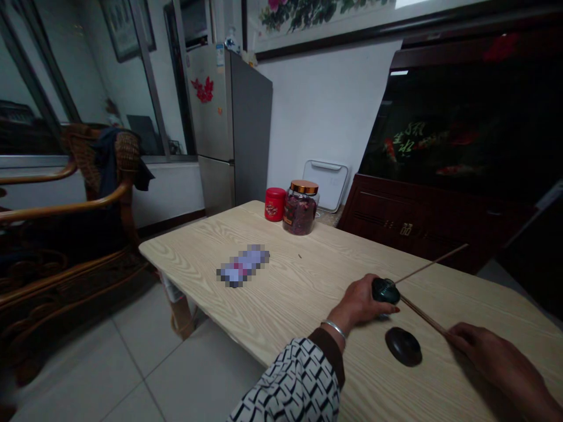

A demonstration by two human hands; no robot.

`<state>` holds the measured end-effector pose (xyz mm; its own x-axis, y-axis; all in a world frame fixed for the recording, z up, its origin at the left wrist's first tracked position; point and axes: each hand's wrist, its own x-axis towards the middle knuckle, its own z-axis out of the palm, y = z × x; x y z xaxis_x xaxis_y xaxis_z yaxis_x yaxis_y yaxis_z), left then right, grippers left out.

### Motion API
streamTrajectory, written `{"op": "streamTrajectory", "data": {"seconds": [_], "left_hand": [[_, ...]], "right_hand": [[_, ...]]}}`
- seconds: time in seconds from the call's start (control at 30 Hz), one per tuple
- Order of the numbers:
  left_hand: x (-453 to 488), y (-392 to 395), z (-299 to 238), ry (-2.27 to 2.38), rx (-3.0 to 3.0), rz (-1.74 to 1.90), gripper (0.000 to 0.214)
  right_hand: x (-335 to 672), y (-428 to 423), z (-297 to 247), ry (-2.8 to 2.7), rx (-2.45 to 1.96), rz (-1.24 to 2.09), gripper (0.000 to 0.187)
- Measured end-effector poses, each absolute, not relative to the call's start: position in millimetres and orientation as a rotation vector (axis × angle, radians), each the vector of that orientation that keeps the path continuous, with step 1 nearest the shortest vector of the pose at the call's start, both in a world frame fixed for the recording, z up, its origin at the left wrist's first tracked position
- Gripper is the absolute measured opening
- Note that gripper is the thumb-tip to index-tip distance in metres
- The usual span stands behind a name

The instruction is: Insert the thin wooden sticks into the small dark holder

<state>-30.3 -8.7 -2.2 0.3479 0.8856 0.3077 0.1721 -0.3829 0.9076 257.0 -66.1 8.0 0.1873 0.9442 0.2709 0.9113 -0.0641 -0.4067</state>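
Note:
My left hand (363,302) is wrapped round a small dark green glass bottle (385,291) standing on the table. One thin wooden stick (433,262) slants up and right from the bottle's top. Over to the right, my right hand (488,351) pinches a few thin wooden sticks (424,315) between thumb and fingers. Their far ends come up to the bottle's right side; whether they touch it, I cannot tell. In front of the bottle lies a dark oval piece (403,346), smooth and rounded like a lid.
On the pale wood table (272,305) lies a blurred-out flat object (243,265). Toward the back stand a red canister (275,204) and a glass jar (301,210) with a copper-coloured lid. A rattan chair (105,176), a fridge (231,129) and a fish tank (440,135) surround it.

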Motion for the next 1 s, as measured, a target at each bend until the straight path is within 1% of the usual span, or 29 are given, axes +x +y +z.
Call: {"op": "streamTrajectory", "data": {"seconds": [0.1,0.23,0.3,0.47,0.57,0.73,1.0], "left_hand": [[-29.6,-8.8,-2.2,0.937,1.790,1.107,0.073],[-28.8,-9.8,-0.8,0.932,1.791,1.108,0.070],[-28.4,-10.1,-0.3,0.921,1.793,1.118,0.067],[-26.6,-10.9,0.9,0.902,1.792,1.138,0.064],[-26.3,-11.9,3.2,0.900,1.775,1.137,0.062],[-27.6,-13.4,6.2,0.894,1.780,1.129,0.062],[-25.4,-10.5,1.5,0.904,1.795,1.141,0.064]], "right_hand": [[259.4,-70.1,17.1,-1.880,-2.109,0.217,0.024],[253.8,-75.7,34.1,-1.754,-2.058,0.049,0.028],[244.8,-77.7,43.3,-1.584,-1.937,0.036,0.031],[202.2,-80.7,65.2,-1.062,-1.467,0.356,0.038],[176.4,-78.4,75.2,-0.939,-1.282,0.411,0.037],[153.5,-65.6,85.6,-0.950,-1.125,0.347,0.030],[140.0,-44.7,84.1,-1.121,-1.168,0.214,0.030]]}}
